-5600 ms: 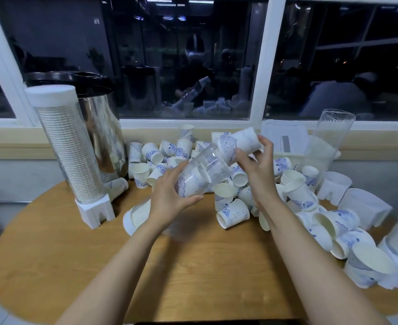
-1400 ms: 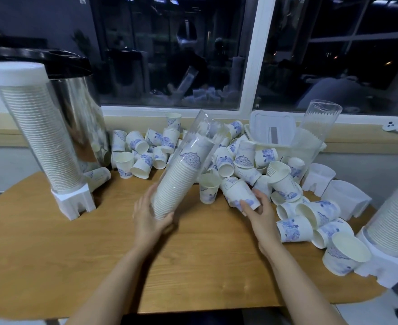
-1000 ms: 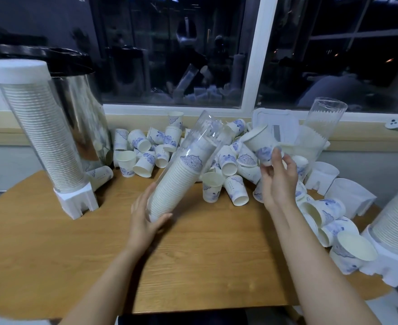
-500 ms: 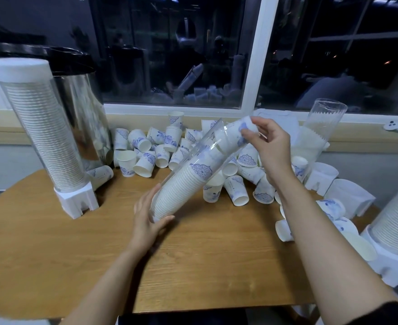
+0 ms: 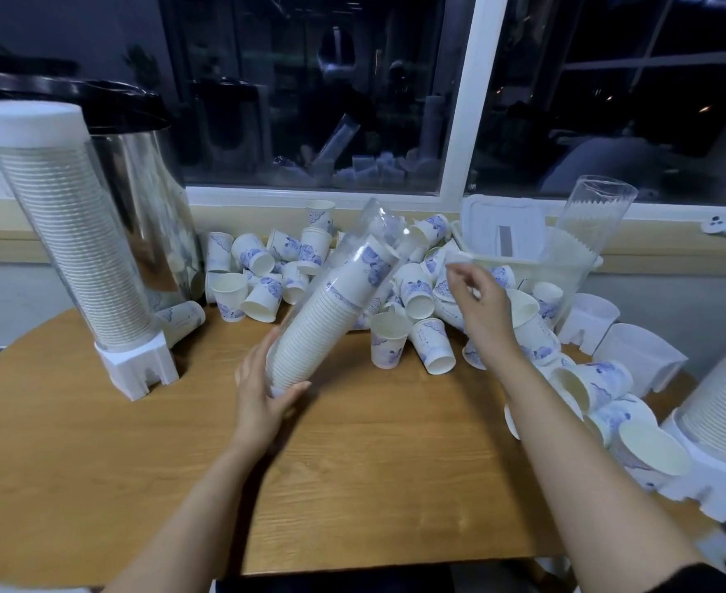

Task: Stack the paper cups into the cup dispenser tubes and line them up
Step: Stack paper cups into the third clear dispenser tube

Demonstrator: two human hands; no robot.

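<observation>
A clear dispenser tube (image 5: 314,331) lies tilted over the wooden table (image 5: 352,472), its open mouth pointing up and away. It is packed with nested white cups, and the topmost cup (image 5: 370,263) shows its blue pattern near the mouth. My left hand (image 5: 263,400) grips the tube's lower end. My right hand (image 5: 479,301) hovers over the pile of loose blue-patterned paper cups (image 5: 412,293), to the right of the tube's mouth. Its fingers are loosely curled and hold nothing.
A filled dispenser (image 5: 75,258) stands on its white base at the left, in front of a metal urn (image 5: 147,207). An empty clear tube (image 5: 590,224) leans in a white bin (image 5: 502,233) at the back right. Two white bases (image 5: 639,357) and another filled dispenser (image 5: 724,404) stand on the right.
My right hand picked a cup from the pile and pushed it into the tube's mouth. It has since let go and dropped back to the right over the pile. The left hand keeps hold of the tube.
</observation>
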